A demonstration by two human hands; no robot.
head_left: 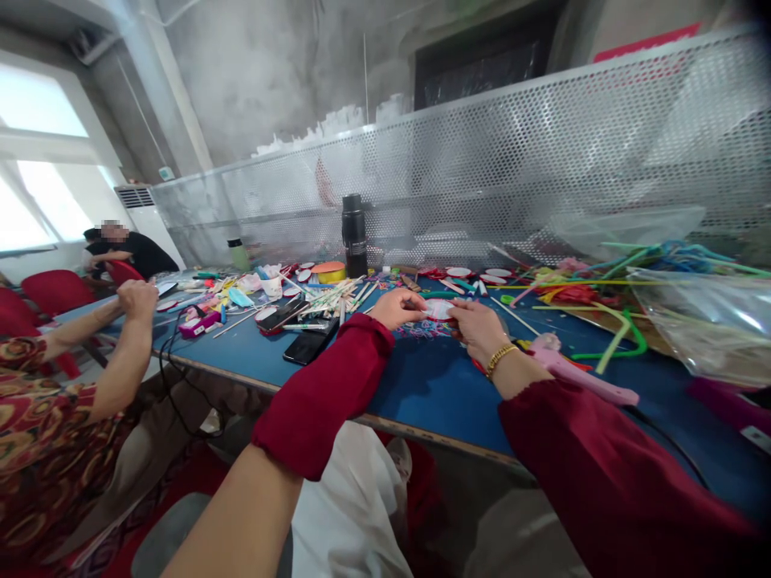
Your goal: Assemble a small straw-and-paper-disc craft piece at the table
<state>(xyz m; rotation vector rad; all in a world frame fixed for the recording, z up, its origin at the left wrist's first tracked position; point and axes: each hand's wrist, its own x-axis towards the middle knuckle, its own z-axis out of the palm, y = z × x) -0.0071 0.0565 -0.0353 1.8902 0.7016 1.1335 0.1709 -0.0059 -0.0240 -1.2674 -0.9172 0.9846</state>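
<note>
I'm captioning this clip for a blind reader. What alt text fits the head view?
Two hands in red sleeves, left hand and right hand, hold a small round white and red piece between them over a blue table strewn with craft sticks, straws and phones. A pink glue gun lies by the right wrist; another person sits at left.

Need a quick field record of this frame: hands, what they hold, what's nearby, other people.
setting: long blue table strewn with craft bits, perforated metal screen behind
left hand: fingers pinch the edge of a small round white-and-red disc
right hand: grips the same disc from the other side; gold bracelet on the wrist
sleeves: dark red on both arms
near right: pink plastic glue gun, green bent pipe cleaner
near left: black smartphone, tall black flask
others: a person in patterned clothes at left, another farther back
</note>
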